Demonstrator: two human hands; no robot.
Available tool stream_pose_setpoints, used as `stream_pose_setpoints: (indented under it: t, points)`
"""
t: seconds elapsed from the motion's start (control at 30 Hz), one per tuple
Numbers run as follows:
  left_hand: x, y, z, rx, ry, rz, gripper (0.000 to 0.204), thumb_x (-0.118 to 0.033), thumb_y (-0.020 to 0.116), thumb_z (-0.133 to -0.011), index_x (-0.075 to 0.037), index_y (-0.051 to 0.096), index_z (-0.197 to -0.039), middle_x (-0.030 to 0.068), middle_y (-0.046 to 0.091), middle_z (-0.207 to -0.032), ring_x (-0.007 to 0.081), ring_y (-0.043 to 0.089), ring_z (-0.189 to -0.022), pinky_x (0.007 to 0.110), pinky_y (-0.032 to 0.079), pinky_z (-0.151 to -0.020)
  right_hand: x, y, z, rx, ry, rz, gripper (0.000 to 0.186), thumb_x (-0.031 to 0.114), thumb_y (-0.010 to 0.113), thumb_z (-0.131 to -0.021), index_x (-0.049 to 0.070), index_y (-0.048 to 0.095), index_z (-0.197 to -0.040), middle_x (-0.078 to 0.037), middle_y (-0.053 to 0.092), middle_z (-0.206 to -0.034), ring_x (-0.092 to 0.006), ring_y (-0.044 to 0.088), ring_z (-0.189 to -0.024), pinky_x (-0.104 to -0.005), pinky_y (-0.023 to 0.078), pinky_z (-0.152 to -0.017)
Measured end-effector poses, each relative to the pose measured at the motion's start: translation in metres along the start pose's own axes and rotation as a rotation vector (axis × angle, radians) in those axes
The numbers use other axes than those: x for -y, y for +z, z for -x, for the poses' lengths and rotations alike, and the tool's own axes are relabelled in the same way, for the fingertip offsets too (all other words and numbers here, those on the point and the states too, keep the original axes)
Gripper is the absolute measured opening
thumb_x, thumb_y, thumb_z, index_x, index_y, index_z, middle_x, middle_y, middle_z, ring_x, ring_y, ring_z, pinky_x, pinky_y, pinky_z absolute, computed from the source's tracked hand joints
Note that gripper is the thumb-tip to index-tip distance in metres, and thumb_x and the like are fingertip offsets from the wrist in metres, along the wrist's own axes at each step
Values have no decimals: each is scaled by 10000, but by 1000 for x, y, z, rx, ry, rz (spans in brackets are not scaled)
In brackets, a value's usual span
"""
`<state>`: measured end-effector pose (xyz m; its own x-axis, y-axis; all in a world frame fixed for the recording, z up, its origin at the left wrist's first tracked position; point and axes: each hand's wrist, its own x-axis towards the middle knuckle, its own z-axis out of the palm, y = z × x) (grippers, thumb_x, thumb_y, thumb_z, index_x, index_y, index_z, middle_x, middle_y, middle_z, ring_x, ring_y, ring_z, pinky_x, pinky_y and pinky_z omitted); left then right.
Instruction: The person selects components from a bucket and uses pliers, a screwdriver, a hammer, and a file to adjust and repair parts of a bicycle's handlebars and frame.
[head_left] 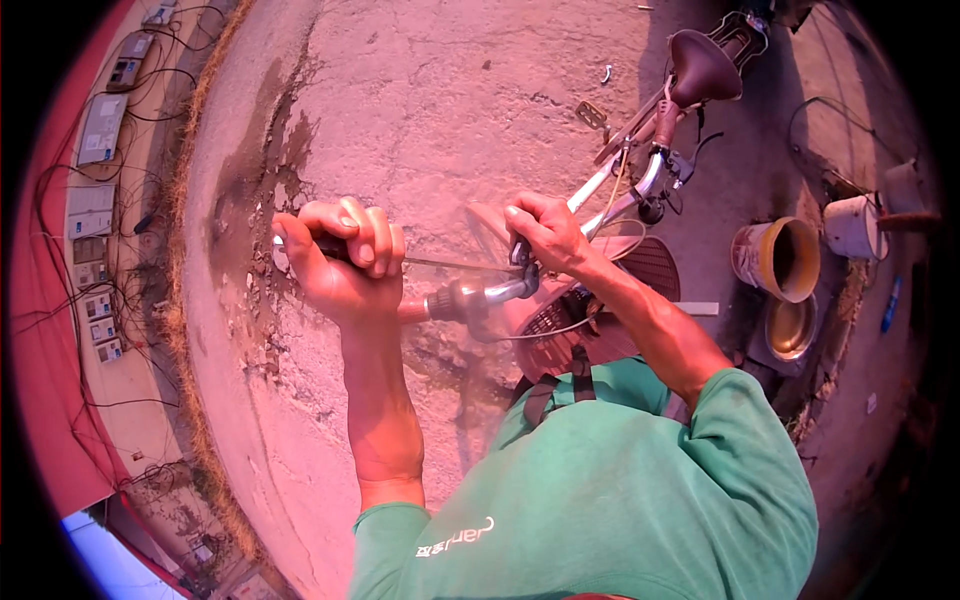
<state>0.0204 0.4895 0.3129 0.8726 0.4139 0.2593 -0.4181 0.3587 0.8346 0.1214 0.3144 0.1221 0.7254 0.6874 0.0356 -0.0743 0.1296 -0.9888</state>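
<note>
The left hand (340, 262) is clenched around one thin metal tool (450, 265), the right hand (545, 235) grips one bike handlebar (480, 295) just beside it, and past the right hand stand two buckets (778, 258).

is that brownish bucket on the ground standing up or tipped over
Tipped. The brownish bucket leans with its open mouth turned sideways toward the camera, dark inside; whether it holds anything cannot be told.
</note>
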Motion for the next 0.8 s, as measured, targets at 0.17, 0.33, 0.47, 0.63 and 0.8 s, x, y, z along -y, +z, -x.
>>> stream_pose_setpoints:
  t: [0.17,0.33,0.47,0.63,0.8]
  points:
    - [4,-14,-21,-223,-188,1,555,-520,426,-1120,-89,627,-835,-13,400,-593,110,324,-457,271,284,-411,-1,3,-4,37,90,76,371,337,614,-1031,19,675,-850,-44,622,-673,-128,604,-622,-330,485,-581]
    - [4,0,-14,18,-175,27,547,-515,413,-1123,-83,596,-842,8,407,-599,123,332,-460,284,290,-414,-2,7,-3,-39,60,235,403,356,615,-1002,-5,650,-828,-181,560,-646,-218,592,-587,-426,446,-574]
    - [6,28,2,-14,-80,-60,570,-527,363,-1132,-70,565,-858,14,405,-609,125,326,-462,279,297,-413,3,5,3,-133,-1,161,374,296,610,-1010,-7,608,-790,-180,557,-641,-211,564,-570,-409,445,-562]
    - [13,83,81,276,166,-543,569,-557,371,-1110,-51,526,-901,39,474,-663,137,409,-520,296,351,-474,-2,7,7,-212,-45,114,375,290,623,-1002,-7,604,-774,-193,552,-636,-229,565,-554,-410,446,-552]
    - [13,56,56,144,85,-230,567,-516,335,-1138,-55,551,-889,43,458,-655,145,378,-503,302,350,-466,-8,6,3,-188,-17,132,377,296,621,-998,-4,614,-769,-215,572,-647,-267,575,-545,-421,450,-553]
